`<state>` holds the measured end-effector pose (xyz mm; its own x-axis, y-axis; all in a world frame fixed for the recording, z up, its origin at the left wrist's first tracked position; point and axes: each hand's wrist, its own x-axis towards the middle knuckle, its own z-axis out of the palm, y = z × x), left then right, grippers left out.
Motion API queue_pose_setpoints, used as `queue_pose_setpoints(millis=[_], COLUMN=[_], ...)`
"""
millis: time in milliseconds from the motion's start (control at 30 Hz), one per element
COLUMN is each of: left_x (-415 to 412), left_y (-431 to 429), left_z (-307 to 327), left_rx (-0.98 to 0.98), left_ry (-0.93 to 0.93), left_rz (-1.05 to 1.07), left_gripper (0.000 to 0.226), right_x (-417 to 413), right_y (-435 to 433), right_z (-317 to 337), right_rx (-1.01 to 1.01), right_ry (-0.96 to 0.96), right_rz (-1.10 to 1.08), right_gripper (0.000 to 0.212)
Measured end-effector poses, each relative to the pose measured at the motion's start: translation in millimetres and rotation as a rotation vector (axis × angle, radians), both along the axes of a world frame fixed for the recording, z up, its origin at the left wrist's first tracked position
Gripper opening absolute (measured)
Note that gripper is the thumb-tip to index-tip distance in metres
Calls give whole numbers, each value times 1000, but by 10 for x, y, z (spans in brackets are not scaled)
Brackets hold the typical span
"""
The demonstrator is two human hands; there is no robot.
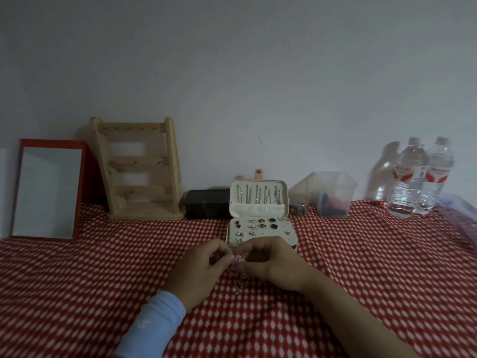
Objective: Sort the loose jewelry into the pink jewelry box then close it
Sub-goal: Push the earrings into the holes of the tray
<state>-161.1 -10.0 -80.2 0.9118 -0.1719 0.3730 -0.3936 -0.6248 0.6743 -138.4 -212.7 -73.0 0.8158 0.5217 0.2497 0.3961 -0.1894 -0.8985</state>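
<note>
The pink jewelry box [290,229] stands open in the middle of the table, lid upright. Several chains hang inside the lid and several stud earrings sit on the white panel in the base. Just in front of the box, my left hand [200,271] and my right hand [271,262] meet, both pinching a small pink piece of jewelry [238,264]. A dangling part of it hangs below my fingers, down to the cloth. My hands hide the box's front edge.
A red-and-white patterned cloth [77,280] covers the table. Along the back wall stand a red-framed mirror [46,189], a wooden jewelry stand [140,169], a black box [206,204], a clear plastic container [333,195] and two water bottles [420,177].
</note>
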Motion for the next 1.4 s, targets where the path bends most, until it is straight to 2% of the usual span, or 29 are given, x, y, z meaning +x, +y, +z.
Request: queue_pose_setpoints(millis=[100, 267, 367, 433, 567, 900, 1133, 1400], left_x=[4, -4, -4, -13, -22, -21, 13, 259], left_y=[-22, -62, -75, -92, -113, -162, -224, -469], left_z=[4, 29, 41, 44, 37, 96, 276, 637], left_rx=[-90, -218, -326, -321, -278, -412, -349, -385], left_ry=[35, 113, 210, 266, 254, 176, 243, 307], left_rz=[17, -1, -45, -80, -87, 11, -13, -63], left_gripper=[12, 15, 15, 12, 20, 11, 14, 16], right_x=[-3, 6, 10, 17, 44, 33, 95, 273], right_y=[-7, 1, 0, -9, -23, -24, -100, -303], right_z=[23, 9, 20, 21, 0, 14, 173, 563], right_rx=[-2, -43, 30, 99, 175, 213, -16, 38], right_ry=[-20, -60, -53, -5, 72, 87, -97, -10], right_rz=[-12, -126, -172, -162, -171, -172, -166, -236], right_gripper=[26, 15, 16, 15, 14, 15, 14, 4])
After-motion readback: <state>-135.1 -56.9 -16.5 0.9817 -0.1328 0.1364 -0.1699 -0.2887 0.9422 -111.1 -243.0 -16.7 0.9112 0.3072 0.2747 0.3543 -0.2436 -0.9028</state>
